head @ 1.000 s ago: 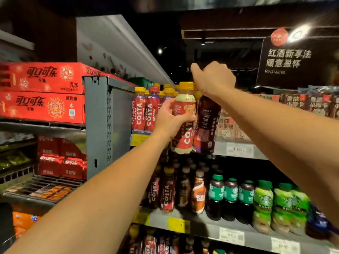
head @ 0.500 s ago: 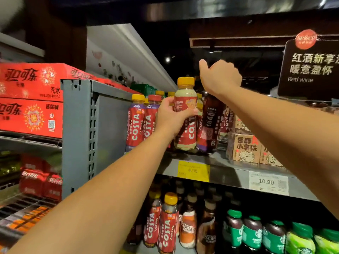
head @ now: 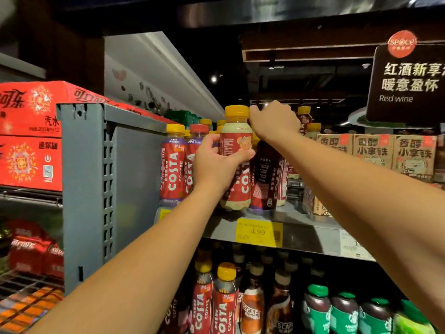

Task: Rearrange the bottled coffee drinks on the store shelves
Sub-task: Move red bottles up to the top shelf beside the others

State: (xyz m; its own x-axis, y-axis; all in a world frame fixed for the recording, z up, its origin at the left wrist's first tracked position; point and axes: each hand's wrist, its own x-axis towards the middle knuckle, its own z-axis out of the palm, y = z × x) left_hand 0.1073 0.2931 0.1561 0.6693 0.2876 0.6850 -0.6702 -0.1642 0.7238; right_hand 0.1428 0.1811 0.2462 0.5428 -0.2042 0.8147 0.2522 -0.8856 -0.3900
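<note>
Head view — Costa bottle point(head: 237, 141): yellow cap, pale body; dark bottle point(head: 265, 172) beside.

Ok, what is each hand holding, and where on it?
The left hand grips the pale Costa bottle round its middle. The right hand grips the dark bottle by its top, cap hidden under it.

Both your arms reach up and forward, forearms bare. Your left hand point(head: 216, 165) wraps the middle of the pale bottle point(head: 237, 131), thumb across its front, fingers round its left side. Your right hand point(head: 274, 121) sits higher, just to the right, knuckles toward you, fingers curled down over the top of the dark bottle point(head: 265, 174).
</note>
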